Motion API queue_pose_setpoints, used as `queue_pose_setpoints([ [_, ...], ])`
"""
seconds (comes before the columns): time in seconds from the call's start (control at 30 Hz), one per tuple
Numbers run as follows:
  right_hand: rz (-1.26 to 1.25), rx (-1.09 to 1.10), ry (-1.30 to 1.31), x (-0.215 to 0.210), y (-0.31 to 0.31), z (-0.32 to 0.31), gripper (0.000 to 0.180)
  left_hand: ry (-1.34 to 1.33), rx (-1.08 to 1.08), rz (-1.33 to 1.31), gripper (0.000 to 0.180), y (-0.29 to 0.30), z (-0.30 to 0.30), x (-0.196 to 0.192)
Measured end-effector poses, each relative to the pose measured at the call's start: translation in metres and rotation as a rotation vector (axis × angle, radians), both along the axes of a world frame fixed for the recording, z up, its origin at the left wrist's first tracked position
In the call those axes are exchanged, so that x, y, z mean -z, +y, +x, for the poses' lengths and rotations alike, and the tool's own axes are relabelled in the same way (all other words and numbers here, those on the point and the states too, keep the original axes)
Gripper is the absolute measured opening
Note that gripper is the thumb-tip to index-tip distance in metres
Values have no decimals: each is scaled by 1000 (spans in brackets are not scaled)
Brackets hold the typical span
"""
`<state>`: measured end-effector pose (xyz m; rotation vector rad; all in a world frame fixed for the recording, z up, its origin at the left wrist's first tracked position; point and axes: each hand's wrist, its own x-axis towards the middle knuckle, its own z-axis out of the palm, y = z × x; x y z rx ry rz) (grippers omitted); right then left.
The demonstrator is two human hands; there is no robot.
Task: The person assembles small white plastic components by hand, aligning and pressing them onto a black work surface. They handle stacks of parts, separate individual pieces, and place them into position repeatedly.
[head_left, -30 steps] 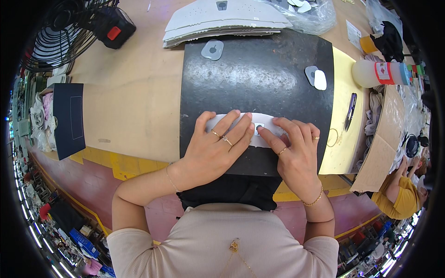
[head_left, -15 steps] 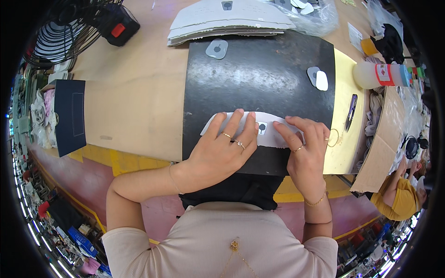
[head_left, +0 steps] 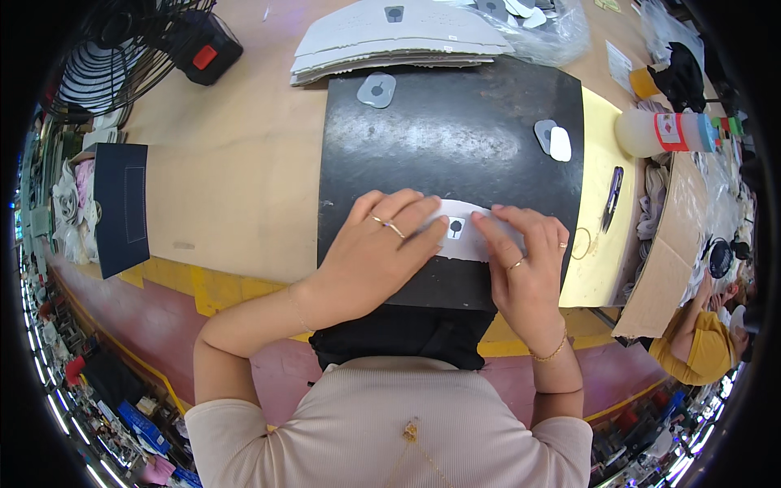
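Observation:
A white curved fabric-like piece [head_left: 473, 246] lies near the front edge of the black board. On it sits a small white patch [head_left: 455, 228] with a dark tree-like mark. My left hand [head_left: 381, 248] rests over the piece's left end and hides it, its fingers fairly close together and a fingertip beside the patch. My right hand [head_left: 527, 256] touches the piece's right part with spread fingertips, one just right of the patch. Both hands look open, lying on the piece rather than lifting it.
The black board [head_left: 447, 122] carries a grey marked template [head_left: 377, 90] and a grey-and-white pair of pieces [head_left: 553, 140]. Behind it is a stack of white panels [head_left: 390, 37]. Right are thread snips [head_left: 613, 199] and a bottle [head_left: 655, 133]; left, a wire fan [head_left: 93, 61].
My left fingers have drawn closer together and shifted left, now covering the piece's left end. My right hand has moved slightly left. The patch stays on the piece.

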<state>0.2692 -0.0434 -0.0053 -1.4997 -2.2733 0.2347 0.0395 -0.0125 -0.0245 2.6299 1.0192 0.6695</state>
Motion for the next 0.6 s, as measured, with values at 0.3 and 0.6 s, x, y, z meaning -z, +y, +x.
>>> queue_pose_setpoints([
  [0.3, -38, 82, 17, 2, 8, -6, 41, -144, -43, -123, 39, -1, -1, 6],
  [0.6, -34, 79, 55, 0, 10, -8, 31, 36, 14, 19, 35, 0, 7, -3],
])
